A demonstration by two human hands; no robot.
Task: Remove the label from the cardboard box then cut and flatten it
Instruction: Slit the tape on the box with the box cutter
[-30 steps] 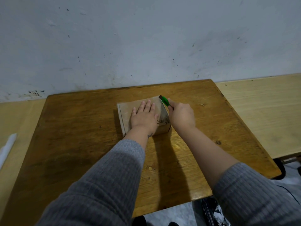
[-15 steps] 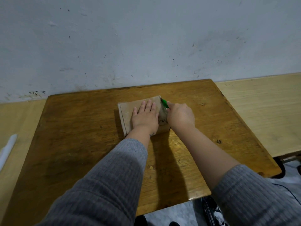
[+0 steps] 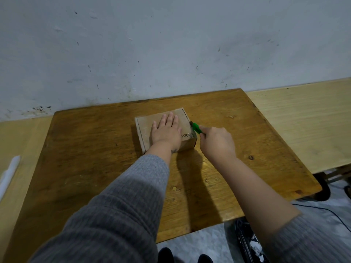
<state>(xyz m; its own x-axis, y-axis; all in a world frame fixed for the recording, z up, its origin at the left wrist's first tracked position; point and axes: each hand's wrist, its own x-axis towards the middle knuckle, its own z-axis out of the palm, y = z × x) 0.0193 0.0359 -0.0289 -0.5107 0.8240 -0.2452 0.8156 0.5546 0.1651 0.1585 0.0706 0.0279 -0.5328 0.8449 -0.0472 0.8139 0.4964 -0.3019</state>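
A small brown cardboard box (image 3: 145, 128) lies closed on the wooden table (image 3: 95, 149), with dark printed letters near its right front corner. My left hand (image 3: 166, 132) lies flat on the box's top, fingers straight and pointing away from me. My right hand (image 3: 217, 143) grips a green-handled cutter (image 3: 196, 128) just right of the box. The cutter's tip touches the box's right edge, near the top corner of that side. No label is visible on the faces I can see.
A pale wooden bench (image 3: 303, 120) adjoins the table on the right and another pale surface (image 3: 19, 141) on the left, where a white object (image 3: 9, 173) lies. A grey wall rises behind the table. Dark items and a cable sit on the floor at lower right.
My right hand has drawn back toward me and to the right, bringing the green cutter along the box's right edge. My left hand stays pressed on the box top.
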